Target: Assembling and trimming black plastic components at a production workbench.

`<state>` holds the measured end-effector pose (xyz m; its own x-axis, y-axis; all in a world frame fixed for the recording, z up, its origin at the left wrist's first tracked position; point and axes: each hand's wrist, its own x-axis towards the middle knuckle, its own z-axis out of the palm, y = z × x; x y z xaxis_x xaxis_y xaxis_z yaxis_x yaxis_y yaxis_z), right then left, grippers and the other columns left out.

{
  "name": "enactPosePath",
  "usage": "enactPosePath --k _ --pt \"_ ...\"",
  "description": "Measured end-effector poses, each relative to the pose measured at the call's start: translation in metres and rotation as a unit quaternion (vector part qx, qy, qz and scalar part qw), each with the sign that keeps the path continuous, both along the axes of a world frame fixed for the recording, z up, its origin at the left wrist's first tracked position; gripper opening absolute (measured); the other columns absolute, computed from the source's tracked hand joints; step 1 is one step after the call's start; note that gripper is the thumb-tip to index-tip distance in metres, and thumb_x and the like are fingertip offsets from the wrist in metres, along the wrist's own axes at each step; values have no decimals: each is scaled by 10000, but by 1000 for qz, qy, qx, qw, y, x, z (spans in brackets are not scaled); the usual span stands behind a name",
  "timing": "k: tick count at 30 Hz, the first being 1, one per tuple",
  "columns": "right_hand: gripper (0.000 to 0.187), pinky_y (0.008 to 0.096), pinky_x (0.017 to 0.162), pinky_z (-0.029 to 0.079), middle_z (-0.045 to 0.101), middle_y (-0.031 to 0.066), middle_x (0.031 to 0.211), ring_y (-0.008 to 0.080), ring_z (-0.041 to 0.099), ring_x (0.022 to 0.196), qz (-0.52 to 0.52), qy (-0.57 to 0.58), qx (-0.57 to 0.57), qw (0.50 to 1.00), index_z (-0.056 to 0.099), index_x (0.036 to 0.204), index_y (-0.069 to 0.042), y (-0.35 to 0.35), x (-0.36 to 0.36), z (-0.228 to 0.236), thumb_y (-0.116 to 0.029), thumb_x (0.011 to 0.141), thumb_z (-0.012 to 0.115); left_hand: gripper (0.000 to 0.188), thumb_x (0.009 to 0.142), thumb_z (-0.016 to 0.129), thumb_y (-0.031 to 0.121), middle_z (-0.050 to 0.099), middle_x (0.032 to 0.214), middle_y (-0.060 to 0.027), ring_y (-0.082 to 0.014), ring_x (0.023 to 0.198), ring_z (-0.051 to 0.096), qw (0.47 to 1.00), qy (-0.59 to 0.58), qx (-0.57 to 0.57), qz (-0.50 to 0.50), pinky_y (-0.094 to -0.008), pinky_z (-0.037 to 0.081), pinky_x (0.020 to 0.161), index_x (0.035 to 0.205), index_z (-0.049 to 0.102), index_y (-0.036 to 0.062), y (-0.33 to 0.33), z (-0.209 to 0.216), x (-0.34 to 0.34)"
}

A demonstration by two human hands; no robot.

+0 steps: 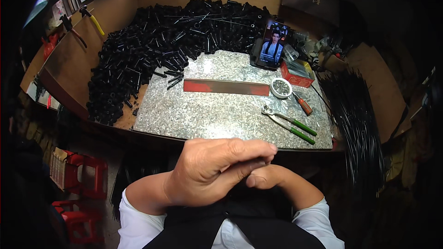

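In front of my body, near the table's front edge, my two hands meet. My left hand (207, 168) lies in front, its fingers stretched out toward the right and its thumb below them. Behind it is my right hand (267, 176), its thumb visible and its other fingers mostly hidden by the left hand. The palms seem to face each other, and nothing shows between them. Beyond the hands lies a speckled stone slab (207, 113). On it are a long red and brown bar (226, 87) and green-handled pincers (290, 125), both apart from my hands.
Black tubular parts (138, 50) are heaped along the back and left, with thin rods on top. A white bowl (281, 87) of small metal pieces, a screwdriver (303, 105), a red box (296, 74) and a propped phone (273, 46) stand right. Black strands (357, 124) hang beyond.
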<state>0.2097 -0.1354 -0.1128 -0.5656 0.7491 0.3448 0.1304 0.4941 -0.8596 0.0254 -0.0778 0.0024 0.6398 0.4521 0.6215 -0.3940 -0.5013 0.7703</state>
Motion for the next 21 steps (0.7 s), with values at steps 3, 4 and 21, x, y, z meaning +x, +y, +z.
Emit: enactPosePath --k 3,4,21 --pt "343 349 870 458 597 135 1075 243 582 997 -88 80 -181 976 562 1139 -26 -6 -4 -3 -289 919 555 230 770 694 -74 699 918 -169 -222 814 708 997 -7 74 -11 -266 572 711 996 653 -53 1 9 8" --pt "273 335 833 473 619 117 1013 225 600 938 -94 62 -130 985 583 1090 -27 -1 -6 -1 -225 901 578 260 769 709 -45 701 923 -164 -220 805 710 997 -1 81 -17 -261 571 683 1020 644 -52 1 8 7" --pt "118 265 660 529 694 103 774 162 676 721 -262 75 -142 952 638 898 31 6 -31 -13 -77 899 592 535 931 576 127 458 1338 -267 -325 1247 481 937 -45 -317 140 -386 415 1034 1349 317 -85 16 -102 -15"
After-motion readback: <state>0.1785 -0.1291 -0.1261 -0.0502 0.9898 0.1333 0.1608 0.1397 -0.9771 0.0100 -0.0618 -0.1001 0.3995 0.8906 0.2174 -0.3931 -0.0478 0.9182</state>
